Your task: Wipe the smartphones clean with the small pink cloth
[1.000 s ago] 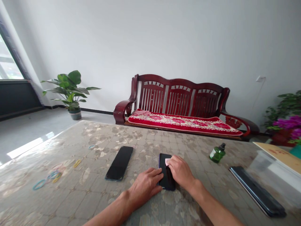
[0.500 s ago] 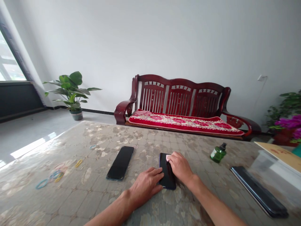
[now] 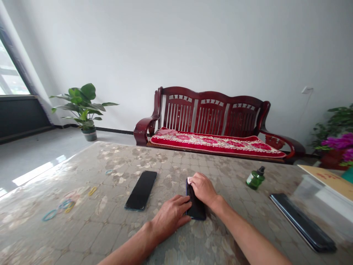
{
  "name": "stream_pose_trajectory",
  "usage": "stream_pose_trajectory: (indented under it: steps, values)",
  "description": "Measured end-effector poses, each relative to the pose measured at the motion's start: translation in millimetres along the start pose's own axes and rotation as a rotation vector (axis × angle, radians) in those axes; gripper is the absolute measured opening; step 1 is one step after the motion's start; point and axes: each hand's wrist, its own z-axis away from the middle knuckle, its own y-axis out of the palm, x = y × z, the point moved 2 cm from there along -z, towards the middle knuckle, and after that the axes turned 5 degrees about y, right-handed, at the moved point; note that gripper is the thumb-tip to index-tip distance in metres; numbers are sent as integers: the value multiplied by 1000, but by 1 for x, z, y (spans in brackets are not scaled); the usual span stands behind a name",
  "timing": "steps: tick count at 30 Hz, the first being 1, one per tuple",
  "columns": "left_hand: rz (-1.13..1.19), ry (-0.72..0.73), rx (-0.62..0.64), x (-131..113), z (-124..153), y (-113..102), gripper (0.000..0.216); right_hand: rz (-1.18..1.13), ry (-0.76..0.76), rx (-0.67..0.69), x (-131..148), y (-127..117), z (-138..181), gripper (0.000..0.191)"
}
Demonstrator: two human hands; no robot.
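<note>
A black phone (image 3: 196, 208) lies screen-up on the patterned table (image 3: 110, 228) in front of me. My left hand (image 3: 169, 217) rests on the table with its fingertips pressed against the phone's left edge. My right hand (image 3: 202, 188) lies over the phone's far end, fingers closed on a small white pad (image 3: 189, 180) pressed to the screen. A second black phone (image 3: 141, 190) lies to the left, untouched.
A green bottle (image 3: 255, 178) stands at the right. A dark flat device (image 3: 302, 222) lies near the right edge beside a clear box (image 3: 317, 191). Coloured rubber bands (image 3: 59, 208) are scattered at the left. A red wooden bench (image 3: 212, 129) stands behind the table.
My right hand has slid with the white pad up and to the left, towards the phone's far left corner. My left hand has stayed put.
</note>
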Motion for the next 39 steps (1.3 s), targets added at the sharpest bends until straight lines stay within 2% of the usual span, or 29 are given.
stream_pose_trajectory:
  steps: [7,15,23,30,32,35,37,39]
  values:
    - [53,18,-16,-2,-1,-2,27,-113,-198,5,6,-3,40,23]
    - [4,4,-49,3,0,5,28,-57,11,-44,-18,-8,18,25]
    - [6,7,-55,-1,0,3,29,-153,-135,-9,-5,-6,59,23]
    - [-12,2,-73,2,1,6,30,-117,68,-34,-19,-6,29,24]
    - [-11,-3,-75,2,0,6,28,-112,50,-43,-15,-7,32,24]
    - [2,-10,-64,-1,-1,3,26,-133,-63,-45,-3,-6,51,23]
    - [11,-19,-44,-2,-2,1,26,-205,-123,-42,2,-5,62,24]
    - [4,-37,-25,-3,-2,0,27,-352,-87,-80,0,-2,65,25]
